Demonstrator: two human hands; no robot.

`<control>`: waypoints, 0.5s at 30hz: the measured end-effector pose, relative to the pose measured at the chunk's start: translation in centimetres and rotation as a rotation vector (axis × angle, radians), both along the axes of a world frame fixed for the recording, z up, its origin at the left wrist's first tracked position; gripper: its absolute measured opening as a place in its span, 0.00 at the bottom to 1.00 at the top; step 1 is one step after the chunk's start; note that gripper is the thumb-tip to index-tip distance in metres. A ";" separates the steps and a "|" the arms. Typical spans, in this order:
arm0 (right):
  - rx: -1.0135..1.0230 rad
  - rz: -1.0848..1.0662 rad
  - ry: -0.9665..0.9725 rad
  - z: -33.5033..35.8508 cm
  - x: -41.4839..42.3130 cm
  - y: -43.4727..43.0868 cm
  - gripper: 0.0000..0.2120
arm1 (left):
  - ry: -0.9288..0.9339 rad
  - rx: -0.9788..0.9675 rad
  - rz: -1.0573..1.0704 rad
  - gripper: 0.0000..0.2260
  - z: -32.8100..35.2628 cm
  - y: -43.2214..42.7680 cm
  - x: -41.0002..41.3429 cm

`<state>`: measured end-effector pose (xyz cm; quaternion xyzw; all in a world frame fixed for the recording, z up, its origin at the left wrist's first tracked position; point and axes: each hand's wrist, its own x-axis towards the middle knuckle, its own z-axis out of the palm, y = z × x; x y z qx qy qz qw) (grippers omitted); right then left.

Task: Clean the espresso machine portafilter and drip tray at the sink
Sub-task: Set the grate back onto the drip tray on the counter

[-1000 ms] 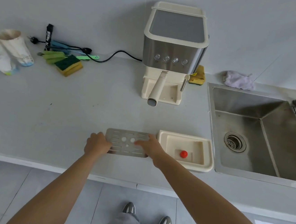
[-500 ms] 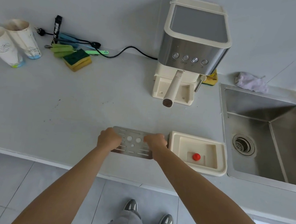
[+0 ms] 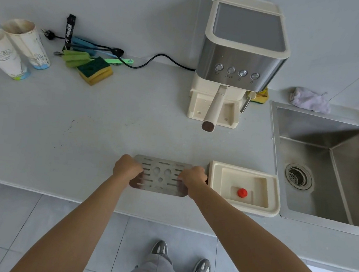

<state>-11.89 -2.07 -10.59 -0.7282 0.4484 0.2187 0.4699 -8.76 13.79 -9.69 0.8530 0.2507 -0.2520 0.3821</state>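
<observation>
A slotted metal drip-tray grate [image 3: 161,176] lies flat on the grey counter near its front edge. My left hand [image 3: 126,167] curls over the grate's left end and my right hand [image 3: 194,176] curls over its right end. Just right of the grate sits the cream drip tray [image 3: 216,176], with a red float [image 3: 242,192] in its well. Behind them stands the espresso machine [image 3: 241,54], its portafilter [image 3: 213,107] locked in with the cream handle pointing toward me. The steel sink [image 3: 317,149] is at the right.
Two paper cups [image 3: 13,52] stand at the far left. A green-and-yellow sponge [image 3: 95,70], brushes and the machine's black cord [image 3: 159,61] lie by the wall. A lilac cloth [image 3: 310,100] sits behind the sink, and another sponge [image 3: 261,96] is beside the machine.
Both hands have stayed on the grate's ends, their fingers curling more tightly over it. The camera has shifted, so the counter items appear further right and lower in view.
</observation>
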 end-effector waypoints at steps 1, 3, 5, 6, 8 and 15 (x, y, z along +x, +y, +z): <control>0.001 0.002 0.007 -0.3 0.0 -0.1 0.25 | -0.007 0.001 -0.003 0.11 0.3 0.1 -0.3; 0.000 -0.008 -0.020 0.0 -0.3 0.1 0.26 | -0.031 -0.018 -0.015 0.10 0.6 0.3 -0.5; -0.011 0.018 -0.058 -0.1 -0.6 0.2 0.26 | -0.082 -0.028 -0.009 0.09 0.7 0.7 -0.7; 0.006 0.026 -0.074 -0.2 -0.8 0.2 0.27 | -0.109 -0.035 0.008 0.09 0.9 0.8 -0.9; 0.038 0.063 -0.117 0.0 -1.5 0.0 0.28 | -0.137 -0.042 0.026 0.13 1.3 1.2 -1.3; 0.091 0.069 -0.332 2.1 -4.8 -3.5 0.27 | -0.229 -0.176 -0.017 0.15 2.8 0.5 -3.4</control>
